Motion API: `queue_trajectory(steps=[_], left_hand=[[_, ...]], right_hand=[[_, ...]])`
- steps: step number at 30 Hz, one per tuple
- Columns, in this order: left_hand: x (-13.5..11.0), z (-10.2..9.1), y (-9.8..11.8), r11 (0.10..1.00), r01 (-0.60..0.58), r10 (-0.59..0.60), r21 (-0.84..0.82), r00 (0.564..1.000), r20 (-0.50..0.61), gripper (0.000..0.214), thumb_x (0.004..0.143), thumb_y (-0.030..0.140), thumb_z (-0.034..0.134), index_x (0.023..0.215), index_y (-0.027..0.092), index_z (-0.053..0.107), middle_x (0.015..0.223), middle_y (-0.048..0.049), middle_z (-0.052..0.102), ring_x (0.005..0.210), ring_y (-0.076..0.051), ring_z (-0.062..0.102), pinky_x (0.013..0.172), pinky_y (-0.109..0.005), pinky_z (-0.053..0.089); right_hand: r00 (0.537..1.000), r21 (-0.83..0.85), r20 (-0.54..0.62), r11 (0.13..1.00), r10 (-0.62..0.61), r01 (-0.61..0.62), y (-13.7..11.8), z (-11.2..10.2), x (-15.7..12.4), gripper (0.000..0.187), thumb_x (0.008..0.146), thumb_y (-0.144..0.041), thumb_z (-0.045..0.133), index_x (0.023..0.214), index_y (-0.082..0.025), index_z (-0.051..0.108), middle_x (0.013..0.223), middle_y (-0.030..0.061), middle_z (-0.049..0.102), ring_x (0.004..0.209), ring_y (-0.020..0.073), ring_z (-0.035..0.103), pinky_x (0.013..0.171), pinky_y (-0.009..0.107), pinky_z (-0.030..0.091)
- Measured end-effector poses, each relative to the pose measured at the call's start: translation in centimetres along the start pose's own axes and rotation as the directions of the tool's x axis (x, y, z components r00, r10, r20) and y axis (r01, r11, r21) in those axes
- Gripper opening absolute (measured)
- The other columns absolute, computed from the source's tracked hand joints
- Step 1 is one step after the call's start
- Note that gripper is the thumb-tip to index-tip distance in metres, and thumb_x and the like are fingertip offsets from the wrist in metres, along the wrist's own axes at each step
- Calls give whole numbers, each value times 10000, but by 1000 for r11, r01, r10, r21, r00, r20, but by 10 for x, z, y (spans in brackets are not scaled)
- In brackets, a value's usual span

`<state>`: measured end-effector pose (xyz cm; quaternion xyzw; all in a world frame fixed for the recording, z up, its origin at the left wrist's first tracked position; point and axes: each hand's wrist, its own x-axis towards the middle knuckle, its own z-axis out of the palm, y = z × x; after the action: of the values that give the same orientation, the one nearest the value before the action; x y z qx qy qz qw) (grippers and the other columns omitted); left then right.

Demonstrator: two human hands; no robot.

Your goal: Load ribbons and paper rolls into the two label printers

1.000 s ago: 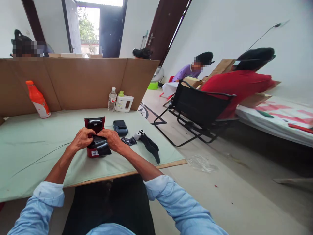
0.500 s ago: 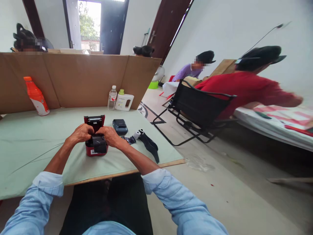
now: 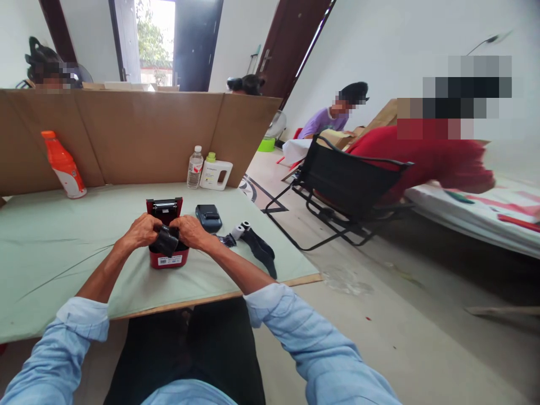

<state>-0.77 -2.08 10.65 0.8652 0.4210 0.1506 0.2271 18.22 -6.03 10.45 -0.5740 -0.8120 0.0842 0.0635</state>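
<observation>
A small red label printer [image 3: 179, 260] stands on the table in front of me, its lid [image 3: 164, 207] raised and a white label on its near side. Over its open compartment, a roll of shiny black film [image 3: 167, 243] is gripped between my two hands. My left hand [image 3: 144, 230] has its fingers closed on the roll's left end. At the right end, my right hand [image 3: 189, 231] is closed on it too. The roll tilts slightly, and the fingertips are partly hidden behind it and the hands.
A dark blue printer [image 3: 208, 218] lies right of the red one. Near it are small white rolls [image 3: 237, 232] with a black strip [image 3: 259, 250]. Bottles [image 3: 194, 167] and a white jug [image 3: 215, 173] stand against the cardboard screen [image 3: 156, 138]. A person in red [image 3: 422, 152] sits at right.
The black film roll has come up out of the printer's compartment, now held by both hands above it. The film no longer hangs over the printer's front, so its label shows fully.
</observation>
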Motion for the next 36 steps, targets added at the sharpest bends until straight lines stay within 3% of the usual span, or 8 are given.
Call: queue_trajectory(steps=[5,15,25,30,36], left_hand=[[4,2,4,999,29,-29,21,999,-24,123,612,225,589,614,174,701,553,5,547,621,-155,481,537,-254,286],[10,-5,3,998,31,-30,-51,999,25,167,590,279,608,650,156,704,594,4,563,658,-169,519,584,-273,332],[15,-2,2,998,-15,21,-66,996,88,87,577,238,581,595,159,613,593,24,505,649,-148,452,568,-265,296],[15,-2,2,998,-45,47,-53,998,52,49,578,206,593,569,158,590,552,39,462,626,-134,430,555,-254,287],[14,-2,8,998,-43,46,-48,997,58,42,562,161,591,572,148,630,552,29,504,634,-142,470,546,-254,289]], right_hand=[[1000,-96,18,995,-21,22,-5,-6,2,295,967,-195,560,1116,-208,814,1108,147,815,1073,286,744,815,317,475],[999,-130,26,991,-23,26,-11,-18,2,299,979,-217,571,1151,-216,816,1122,156,807,1085,306,745,831,340,495],[999,-75,38,997,-29,32,-7,-17,0,303,978,-197,574,1174,-238,802,1125,126,805,1078,276,734,808,305,458],[1000,-45,7,999,-25,25,-6,-13,-1,308,976,-170,560,1164,-211,800,1118,126,810,1060,264,733,782,296,432],[996,-6,78,999,-48,49,-1,-15,2,288,943,-129,576,1112,-209,795,1082,99,811,1003,246,736,724,282,406]])
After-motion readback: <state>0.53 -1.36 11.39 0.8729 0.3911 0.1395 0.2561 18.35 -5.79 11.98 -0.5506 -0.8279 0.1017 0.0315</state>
